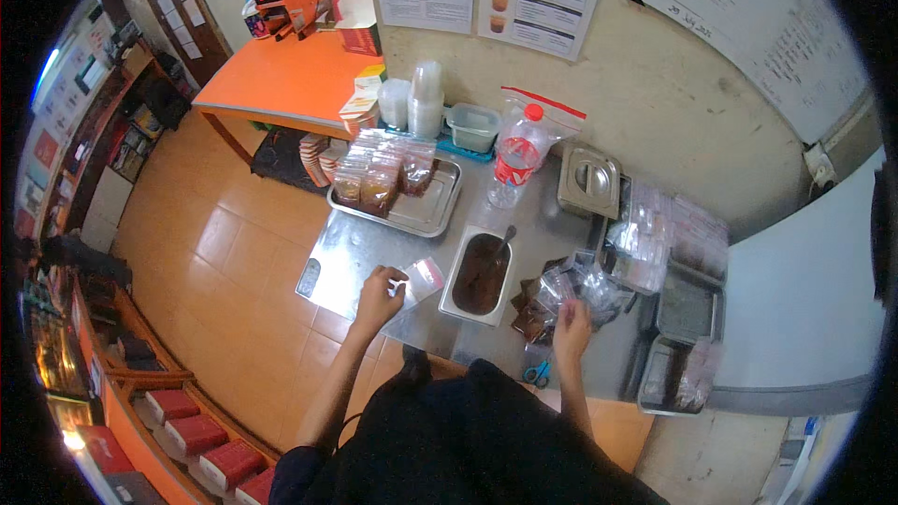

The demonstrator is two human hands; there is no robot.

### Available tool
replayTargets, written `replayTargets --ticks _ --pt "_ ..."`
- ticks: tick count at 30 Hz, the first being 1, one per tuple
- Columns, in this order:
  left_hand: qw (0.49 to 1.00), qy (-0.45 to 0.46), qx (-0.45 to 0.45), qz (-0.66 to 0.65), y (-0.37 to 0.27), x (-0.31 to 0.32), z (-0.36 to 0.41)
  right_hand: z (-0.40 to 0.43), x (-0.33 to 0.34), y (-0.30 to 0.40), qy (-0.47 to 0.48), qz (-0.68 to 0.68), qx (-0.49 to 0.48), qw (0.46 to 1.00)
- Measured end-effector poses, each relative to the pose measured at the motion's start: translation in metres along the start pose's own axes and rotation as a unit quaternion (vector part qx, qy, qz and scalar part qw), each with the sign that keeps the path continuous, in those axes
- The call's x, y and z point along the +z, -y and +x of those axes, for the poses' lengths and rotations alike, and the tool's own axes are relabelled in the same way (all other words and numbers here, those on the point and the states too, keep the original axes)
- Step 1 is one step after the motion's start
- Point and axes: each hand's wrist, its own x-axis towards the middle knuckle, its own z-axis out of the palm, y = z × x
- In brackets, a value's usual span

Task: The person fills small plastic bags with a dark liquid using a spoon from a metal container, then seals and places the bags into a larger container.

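My left hand [381, 299] is at the front left of a steel table [351, 252], thumb and fingers curled at the left edge of a small clear zip bag [425, 279]. Whether they grip it cannot be told. My right hand [573, 332] pinches a clear plastic bag [555, 289] over a loose pile of clear bags [593, 280] and flat packets of brown contents [530, 319]. Between my hands stands a steel food pan [447, 303] holding a dark brown substance [478, 284], with a spoon [508, 235] resting in it.
Blue-handled scissors [537, 373] lie by the front edge. Behind are a tray [429, 221] of filled zip bags [379, 175], a plastic bottle [515, 161] and a lidded steel container [589, 179]. More trays [691, 308] line the right. An orange table [295, 84] adjoins at back left.
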Motion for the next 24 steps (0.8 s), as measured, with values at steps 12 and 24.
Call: replayTargets --ticks 12,24 --pt "0.999 0.034 -0.019 -0.025 -0.011 0.008 -0.028 0.136 0.179 -0.001 0.261 0.160 -0.286 0.908" --pt "0.993 -0.037 -0.024 -0.112 -0.055 -0.034 -0.017 0.137 0.048 0.061 0.092 0.305 -0.011 0.948"
